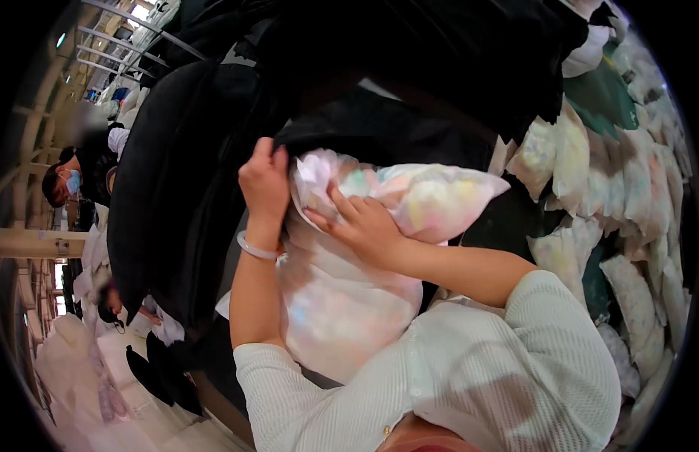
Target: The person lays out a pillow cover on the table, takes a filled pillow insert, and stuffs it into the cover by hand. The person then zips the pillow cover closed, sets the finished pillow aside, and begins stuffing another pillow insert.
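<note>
A plump, thin white stuffed pillow (447,196), with pastel colours showing through, lies sideways in front of me. My right hand (358,226) rests across its left end, fingers bent and gripping the cloth. Just left of that end, my left hand (265,181) is raised in a closed fist beside black fabric. What it holds, if anything, is hidden by its fingers. Below both hands, another full white stuffed pillow (349,301) lies against my body, partly covered by my right forearm. A pale bangle (255,247) circles my left wrist.
Large black fabric covers (187,181) hang at the left, and more black cloth (409,53) hangs ahead. Many stuffed white pillows (624,173) are piled at the right. A masked person (86,177) and another person (116,301) are at the far left.
</note>
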Tool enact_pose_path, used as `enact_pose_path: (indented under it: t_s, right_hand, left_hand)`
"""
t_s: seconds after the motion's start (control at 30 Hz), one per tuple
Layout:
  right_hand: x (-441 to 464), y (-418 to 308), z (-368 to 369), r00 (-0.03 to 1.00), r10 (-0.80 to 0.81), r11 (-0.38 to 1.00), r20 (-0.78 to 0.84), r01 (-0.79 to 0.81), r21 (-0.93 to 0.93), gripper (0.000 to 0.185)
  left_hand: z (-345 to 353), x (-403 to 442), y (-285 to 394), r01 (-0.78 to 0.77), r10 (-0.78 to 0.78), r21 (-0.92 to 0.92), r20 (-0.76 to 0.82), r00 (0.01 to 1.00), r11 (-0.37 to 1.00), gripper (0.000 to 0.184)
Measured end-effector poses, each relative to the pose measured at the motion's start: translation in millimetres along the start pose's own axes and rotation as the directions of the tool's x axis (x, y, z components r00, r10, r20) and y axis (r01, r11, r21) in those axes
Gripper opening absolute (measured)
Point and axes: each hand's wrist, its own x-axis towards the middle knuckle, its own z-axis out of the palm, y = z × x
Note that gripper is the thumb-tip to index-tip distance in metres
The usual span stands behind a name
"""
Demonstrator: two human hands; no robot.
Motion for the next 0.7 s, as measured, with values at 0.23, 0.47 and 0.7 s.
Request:
enact_pose_path:
  t_s: [0.23,0.47,0.7]
  right_hand:
    - [38,100,33,0.846,0.408,0.864,0.343,-0.238,-0.443,0.035]
    - [31,34,25,0.958,0.256,0.963,0.129,-0.242,-0.116,0.067]
    - [56,90,100,0.796,0.467,0.765,0.386,-0.145,-0.627,0.063]
  left_hand:
    - [35,-44,35,-0.246,0.185,0.239,0.25,0.95,0.939,0.016]
    - [47,-26,0,-0.021,-0.013,0.177,0.185,0.983,0.984,0.016]
    - [42,-33,22,-0.122,0.029,0.173,0.462,0.886,0.977,0.018]
